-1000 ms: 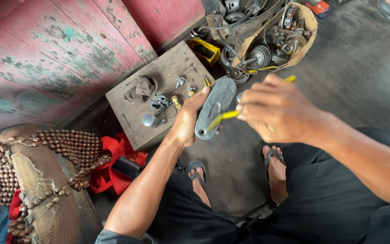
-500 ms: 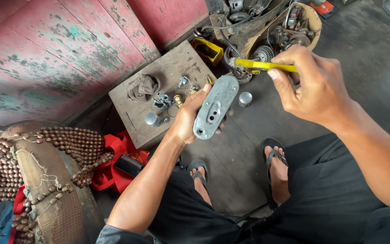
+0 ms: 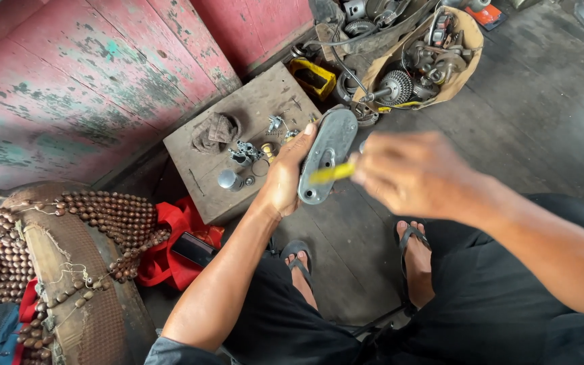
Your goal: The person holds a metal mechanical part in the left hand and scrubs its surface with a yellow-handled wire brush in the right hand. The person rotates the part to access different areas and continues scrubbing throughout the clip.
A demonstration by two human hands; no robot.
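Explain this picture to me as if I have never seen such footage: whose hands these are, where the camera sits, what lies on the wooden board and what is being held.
There is no machine here. The camera is worn on a person's head and looks down, so both arms belong to that person, who sits with sandalled feet on a dark floor. The left hand holds a flat, oblong grey metal cover upright by its edge. The right hand, blurred by motion, holds a yellow-handled tool against the cover; its tip cannot be made out. Behind them a low wooden board carries a crumpled brown rag, a small metal cylinder and several small metal parts. Further back, an open bag holds gears and engine pieces. At left are a beaded seat cover and red cloth.
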